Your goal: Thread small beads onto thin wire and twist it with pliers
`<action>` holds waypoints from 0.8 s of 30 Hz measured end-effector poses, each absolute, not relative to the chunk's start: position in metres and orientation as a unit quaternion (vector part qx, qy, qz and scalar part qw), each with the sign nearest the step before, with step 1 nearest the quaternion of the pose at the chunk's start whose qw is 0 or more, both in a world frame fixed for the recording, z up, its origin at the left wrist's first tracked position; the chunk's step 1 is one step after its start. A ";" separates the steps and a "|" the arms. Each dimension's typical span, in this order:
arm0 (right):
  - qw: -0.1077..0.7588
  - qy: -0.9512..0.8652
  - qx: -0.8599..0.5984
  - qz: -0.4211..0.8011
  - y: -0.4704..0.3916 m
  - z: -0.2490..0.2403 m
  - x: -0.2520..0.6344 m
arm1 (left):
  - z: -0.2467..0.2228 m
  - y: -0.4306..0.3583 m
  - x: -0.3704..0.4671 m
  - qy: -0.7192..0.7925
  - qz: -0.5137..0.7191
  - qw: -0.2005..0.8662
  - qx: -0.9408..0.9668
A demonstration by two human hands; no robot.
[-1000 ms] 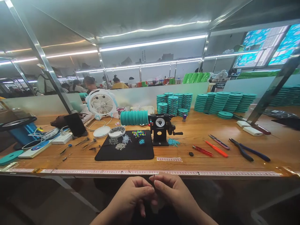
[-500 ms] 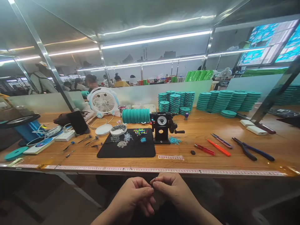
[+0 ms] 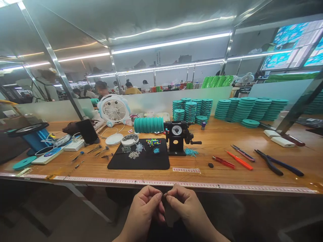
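My left hand (image 3: 146,208) and my right hand (image 3: 185,205) meet in front of the table edge, low in the head view. Both have thumb and index finger pinched, with the fingertips almost touching. Something small and dark shows at the fingertips; it is too tiny to name. Beyond them lies a black mat (image 3: 148,163) bearing heaps of small metal parts (image 3: 133,155), colourful beads (image 3: 153,142) and a round white dish (image 3: 130,139). Behind the mat's right edge stands a black hand-cranked winder (image 3: 176,139) with a row of teal spools (image 3: 148,125) on its shaft.
Blue-handled pliers (image 3: 279,163), scissors-like tweezers (image 3: 242,153), an orange tool (image 3: 239,160) and a red tool (image 3: 223,162) lie at right. Stacked teal spools (image 3: 243,111) stand behind. A white fan (image 3: 114,110), a phone (image 3: 87,131) and a large blue wire reel (image 3: 34,139) occupy the left.
The view has shifted slightly, moving the table things to the right. My left hand has turned a little more upright, its pinch drawn close to my right fingertips.
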State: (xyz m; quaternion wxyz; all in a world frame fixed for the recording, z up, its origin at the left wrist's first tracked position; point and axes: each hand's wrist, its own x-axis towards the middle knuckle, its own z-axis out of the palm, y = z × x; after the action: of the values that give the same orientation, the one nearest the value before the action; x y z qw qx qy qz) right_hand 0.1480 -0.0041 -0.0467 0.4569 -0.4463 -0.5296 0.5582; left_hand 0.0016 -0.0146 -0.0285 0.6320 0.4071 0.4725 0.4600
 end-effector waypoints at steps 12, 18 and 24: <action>0.390 -0.349 -0.230 0.820 0.000 -0.042 0.127 | -0.033 -0.012 -0.018 0.506 0.351 0.638 0.463; 0.355 -0.468 -0.281 0.759 0.034 -0.014 0.104 | -0.013 -0.001 -0.056 0.495 0.404 0.593 0.490; 0.241 -0.727 -0.519 0.379 0.142 0.007 0.068 | -0.009 0.018 -0.088 0.510 0.489 0.588 0.393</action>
State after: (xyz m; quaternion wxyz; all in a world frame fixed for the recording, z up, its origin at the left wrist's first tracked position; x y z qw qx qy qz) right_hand 0.0679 0.1416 0.0075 0.2410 -0.5191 -0.7272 0.3790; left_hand -0.0880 0.0177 -0.0086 0.5879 0.3933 0.5101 0.4894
